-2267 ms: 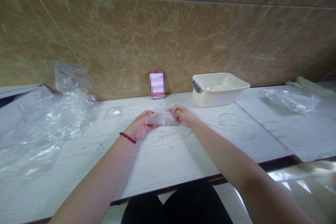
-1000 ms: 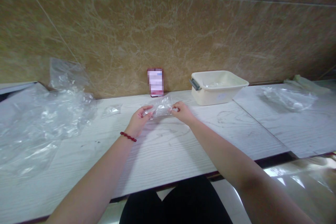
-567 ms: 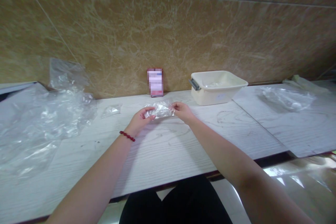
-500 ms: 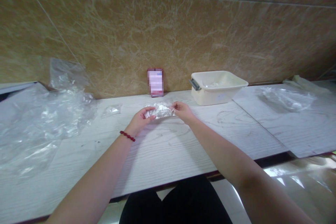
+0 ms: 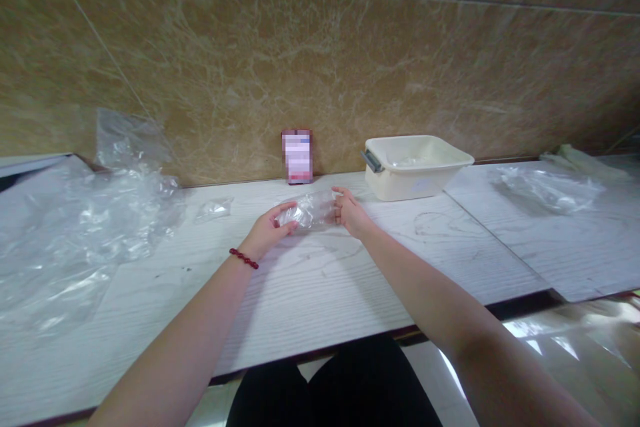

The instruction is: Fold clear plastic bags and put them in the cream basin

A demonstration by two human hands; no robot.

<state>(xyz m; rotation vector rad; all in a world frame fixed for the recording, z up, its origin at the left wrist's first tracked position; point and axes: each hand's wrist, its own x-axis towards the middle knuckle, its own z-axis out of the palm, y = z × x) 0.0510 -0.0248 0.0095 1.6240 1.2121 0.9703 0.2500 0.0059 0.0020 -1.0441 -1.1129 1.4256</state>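
Observation:
A crinkled clear plastic bag [image 5: 314, 209] is held between my hands just above the white wood-grain table [image 5: 310, 293]. My left hand [image 5: 270, 227], with a dark red bead bracelet at the wrist, grips the bag's left end between thumb and fingers. At the right end, the fingers of my right hand [image 5: 350, 212] are spread apart and touch or reach into the bag; which of the two cannot be made out. A small clear packet [image 5: 216, 208] lies left of my left hand.
A phone [image 5: 299, 159] leans on the brown marble wall. Right of it stands a cream bin [image 5: 403, 180] with a grey latch. Clear plastic bags [image 5: 100, 220] pile up at the left; more plastic [image 5: 555, 188] lies far right.
My right hand's fingers have gone from pinching the bag's end to being spread at it. The bag looks wider and smoother. My left hand has hardly moved.

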